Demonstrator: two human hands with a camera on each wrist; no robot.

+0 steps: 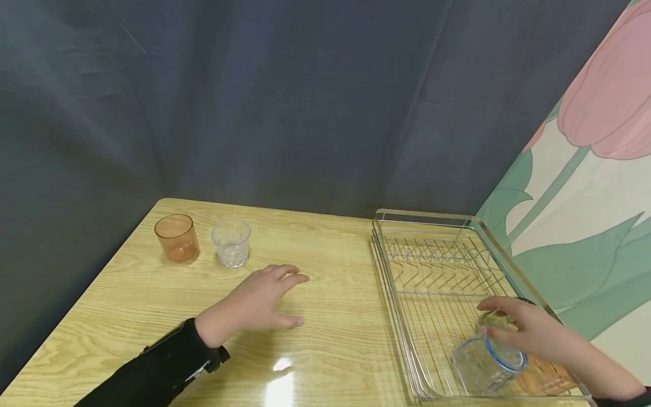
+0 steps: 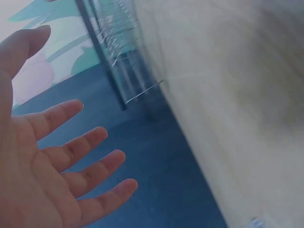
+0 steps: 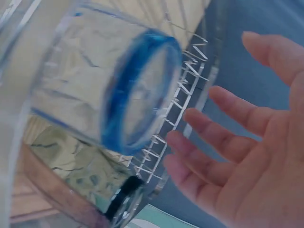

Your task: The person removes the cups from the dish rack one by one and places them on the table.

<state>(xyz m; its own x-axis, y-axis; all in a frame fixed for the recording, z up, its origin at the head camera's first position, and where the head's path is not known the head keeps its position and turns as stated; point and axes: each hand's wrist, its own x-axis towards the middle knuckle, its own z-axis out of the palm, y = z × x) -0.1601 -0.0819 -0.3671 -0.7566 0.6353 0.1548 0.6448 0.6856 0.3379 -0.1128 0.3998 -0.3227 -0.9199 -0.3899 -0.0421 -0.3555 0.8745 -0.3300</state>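
My right hand point(image 1: 534, 333) hovers over the near end of a metal wire dish rack point(image 1: 508, 268), fingers spread and holding nothing. Just beside it a clear glass with a blue rim point(image 1: 470, 364) lies on its side in the rack; the right wrist view shows a gap between the fingers and this blue-rimmed glass point(image 3: 90, 66). A greenish patterned glass with a dark rim point(image 3: 78, 164) lies next to it, partly hidden by the hand in the head view. Above the table's middle, my left hand point(image 1: 256, 302) is extended with loosely spread fingers, touching nothing.
An amber glass point(image 1: 176, 240) and a clear textured glass point(image 1: 231, 243) stand upright at the table's back left. Something amber point(image 1: 544, 379) lies in the rack's near right corner. A dark curtain point(image 1: 285, 113) hangs behind the table point(image 1: 325, 339).
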